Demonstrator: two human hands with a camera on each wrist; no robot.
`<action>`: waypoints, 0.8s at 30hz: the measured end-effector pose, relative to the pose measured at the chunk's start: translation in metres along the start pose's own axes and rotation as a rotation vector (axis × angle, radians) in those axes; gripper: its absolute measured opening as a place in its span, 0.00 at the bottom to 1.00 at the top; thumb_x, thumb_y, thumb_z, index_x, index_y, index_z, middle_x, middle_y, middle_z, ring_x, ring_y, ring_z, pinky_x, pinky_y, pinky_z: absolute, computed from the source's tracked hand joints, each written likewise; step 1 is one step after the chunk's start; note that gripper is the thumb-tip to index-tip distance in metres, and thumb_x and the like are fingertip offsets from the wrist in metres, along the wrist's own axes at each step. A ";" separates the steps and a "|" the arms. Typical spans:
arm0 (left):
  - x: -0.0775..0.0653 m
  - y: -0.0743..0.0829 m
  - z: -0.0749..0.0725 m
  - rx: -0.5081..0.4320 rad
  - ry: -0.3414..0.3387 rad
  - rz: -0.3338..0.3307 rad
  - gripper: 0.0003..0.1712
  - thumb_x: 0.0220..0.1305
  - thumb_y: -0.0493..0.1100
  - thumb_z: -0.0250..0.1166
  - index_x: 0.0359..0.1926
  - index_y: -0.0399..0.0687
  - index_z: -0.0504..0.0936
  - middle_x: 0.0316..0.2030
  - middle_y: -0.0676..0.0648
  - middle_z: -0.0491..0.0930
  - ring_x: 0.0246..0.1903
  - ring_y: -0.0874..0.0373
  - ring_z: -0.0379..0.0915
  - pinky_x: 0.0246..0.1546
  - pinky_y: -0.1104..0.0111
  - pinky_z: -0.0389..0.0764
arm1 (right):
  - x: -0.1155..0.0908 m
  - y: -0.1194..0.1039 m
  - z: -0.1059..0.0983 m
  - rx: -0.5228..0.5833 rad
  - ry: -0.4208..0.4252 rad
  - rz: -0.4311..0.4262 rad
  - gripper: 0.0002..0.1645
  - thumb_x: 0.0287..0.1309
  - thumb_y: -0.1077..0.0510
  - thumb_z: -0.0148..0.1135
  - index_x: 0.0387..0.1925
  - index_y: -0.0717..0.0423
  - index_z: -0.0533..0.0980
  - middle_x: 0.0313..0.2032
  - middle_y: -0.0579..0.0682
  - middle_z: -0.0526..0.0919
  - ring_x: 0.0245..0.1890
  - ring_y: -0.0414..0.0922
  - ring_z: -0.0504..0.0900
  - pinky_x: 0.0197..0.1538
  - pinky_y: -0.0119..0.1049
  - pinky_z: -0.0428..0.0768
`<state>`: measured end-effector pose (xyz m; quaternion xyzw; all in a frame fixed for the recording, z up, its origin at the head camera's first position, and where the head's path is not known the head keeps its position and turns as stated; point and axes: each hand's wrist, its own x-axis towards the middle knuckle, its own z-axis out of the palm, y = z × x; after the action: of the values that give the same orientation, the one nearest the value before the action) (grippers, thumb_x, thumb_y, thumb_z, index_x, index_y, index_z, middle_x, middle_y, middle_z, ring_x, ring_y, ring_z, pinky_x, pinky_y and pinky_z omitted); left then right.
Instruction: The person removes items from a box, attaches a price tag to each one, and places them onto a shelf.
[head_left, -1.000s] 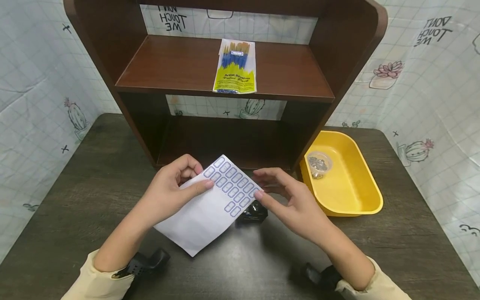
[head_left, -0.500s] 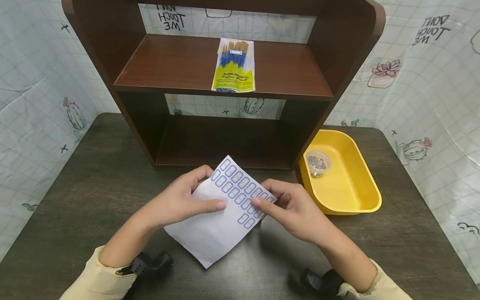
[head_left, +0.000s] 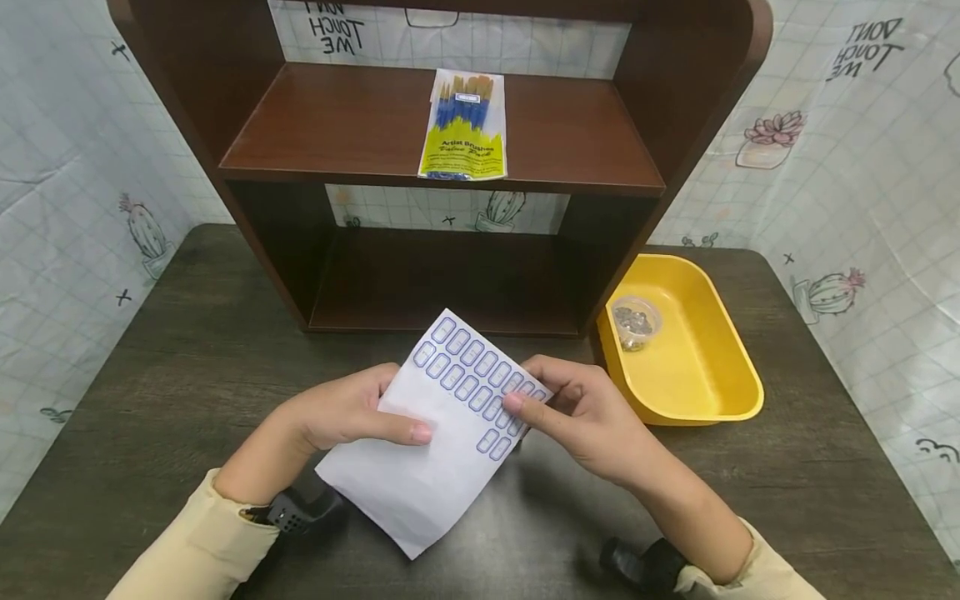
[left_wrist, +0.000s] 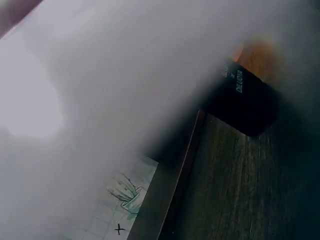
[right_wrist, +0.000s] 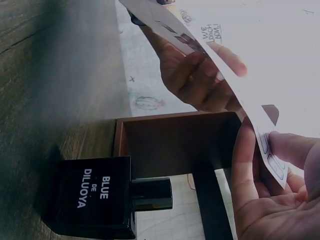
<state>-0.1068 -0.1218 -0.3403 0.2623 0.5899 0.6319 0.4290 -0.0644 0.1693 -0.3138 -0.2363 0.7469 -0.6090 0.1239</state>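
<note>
A white sheet of labels point(head_left: 420, 479), with rows of blue-outlined stickers along its far right part, is held above the table in the head view. My left hand point(head_left: 348, 414) holds it at the left side, thumb on top and fingers underneath. At the right corner my right hand point(head_left: 588, 417) pinches it, thumb over the stickers. Below the sheet a black perfume bottle point(right_wrist: 95, 197) lettered "BLUE DE DILUOYA" stands on the table; the sheet hides it in the head view. The same bottle point(left_wrist: 242, 100) appears beyond the blurred sheet in the left wrist view.
A dark brown shelf unit point(head_left: 442, 279) stands at the back. On its upper board lies a pack of artist brushes point(head_left: 463, 154) bearing a small label. To the right, a yellow tray point(head_left: 690, 358) holds a small clear tub point(head_left: 636, 322) of metallic pieces.
The sheet has shifted right and toward me, covering the black bottle. My right hand has gone from its edge to a firmer pinch over the stickers. My left thumb has slid nearer me.
</note>
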 end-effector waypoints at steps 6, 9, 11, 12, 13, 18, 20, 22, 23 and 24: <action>0.001 -0.002 0.001 -0.037 0.008 0.007 0.34 0.68 0.44 0.71 0.66 0.30 0.70 0.49 0.48 0.89 0.42 0.53 0.90 0.42 0.59 0.90 | -0.001 0.001 0.004 -0.051 0.042 0.001 0.06 0.69 0.64 0.66 0.45 0.61 0.83 0.37 0.55 0.90 0.32 0.44 0.88 0.39 0.38 0.88; 0.002 -0.004 0.003 -0.069 0.029 0.029 0.32 0.68 0.43 0.71 0.65 0.29 0.70 0.49 0.49 0.89 0.42 0.54 0.90 0.43 0.59 0.90 | -0.003 0.000 0.005 -0.107 0.098 -0.014 0.09 0.67 0.65 0.68 0.48 0.59 0.81 0.39 0.53 0.89 0.33 0.44 0.88 0.39 0.37 0.89; 0.002 -0.005 0.004 -0.080 0.050 0.044 0.31 0.68 0.43 0.71 0.64 0.30 0.71 0.48 0.50 0.89 0.42 0.55 0.90 0.43 0.59 0.90 | -0.004 -0.002 0.006 -0.176 0.152 -0.035 0.14 0.65 0.65 0.70 0.51 0.56 0.80 0.43 0.50 0.89 0.37 0.42 0.87 0.42 0.35 0.89; 0.002 -0.005 0.004 -0.082 0.059 0.052 0.30 0.68 0.43 0.70 0.63 0.30 0.72 0.47 0.51 0.89 0.42 0.55 0.90 0.43 0.59 0.90 | -0.004 -0.003 0.006 -0.226 0.181 -0.046 0.18 0.63 0.64 0.72 0.53 0.54 0.79 0.46 0.48 0.88 0.40 0.41 0.87 0.45 0.33 0.88; 0.002 -0.006 0.005 -0.085 0.069 0.057 0.29 0.68 0.43 0.70 0.63 0.31 0.72 0.47 0.51 0.89 0.41 0.55 0.90 0.43 0.59 0.90 | -0.005 -0.004 0.006 -0.281 0.206 -0.064 0.21 0.62 0.64 0.73 0.55 0.53 0.78 0.49 0.47 0.87 0.44 0.40 0.86 0.48 0.32 0.88; 0.002 -0.006 0.005 -0.094 0.119 0.076 0.26 0.68 0.43 0.70 0.62 0.36 0.75 0.46 0.51 0.89 0.42 0.55 0.90 0.43 0.58 0.90 | -0.008 -0.007 0.008 -0.542 0.280 -0.206 0.27 0.57 0.65 0.77 0.57 0.50 0.80 0.57 0.44 0.82 0.56 0.40 0.80 0.63 0.21 0.77; 0.001 -0.006 0.005 -0.104 0.134 0.077 0.26 0.68 0.43 0.70 0.62 0.37 0.75 0.46 0.51 0.89 0.43 0.55 0.90 0.44 0.58 0.90 | -0.009 -0.007 0.009 -0.595 0.283 -0.270 0.25 0.56 0.66 0.77 0.56 0.50 0.82 0.58 0.45 0.81 0.58 0.42 0.79 0.64 0.19 0.75; 0.000 -0.006 0.005 -0.109 0.147 0.078 0.26 0.69 0.43 0.70 0.62 0.36 0.75 0.47 0.51 0.89 0.43 0.55 0.90 0.44 0.58 0.90 | -0.010 -0.007 0.010 -0.638 0.278 -0.323 0.25 0.55 0.67 0.77 0.54 0.49 0.84 0.59 0.47 0.81 0.61 0.45 0.78 0.66 0.18 0.73; -0.001 -0.006 0.005 -0.111 0.151 0.077 0.27 0.69 0.44 0.70 0.63 0.36 0.75 0.47 0.51 0.89 0.43 0.55 0.90 0.45 0.58 0.90 | -0.011 -0.007 0.010 -0.656 0.275 -0.340 0.25 0.54 0.67 0.77 0.54 0.49 0.84 0.60 0.48 0.80 0.61 0.45 0.77 0.66 0.17 0.71; -0.001 -0.006 0.005 -0.110 0.154 0.077 0.28 0.69 0.44 0.70 0.64 0.35 0.74 0.47 0.51 0.89 0.43 0.55 0.90 0.45 0.58 0.90 | -0.012 -0.007 0.011 -0.671 0.269 -0.362 0.25 0.53 0.67 0.78 0.53 0.49 0.84 0.61 0.49 0.80 0.62 0.46 0.77 0.67 0.18 0.71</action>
<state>-0.1008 -0.1204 -0.3452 0.2113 0.5749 0.6977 0.3716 -0.0480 0.1650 -0.3109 -0.3094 0.8602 -0.3688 -0.1682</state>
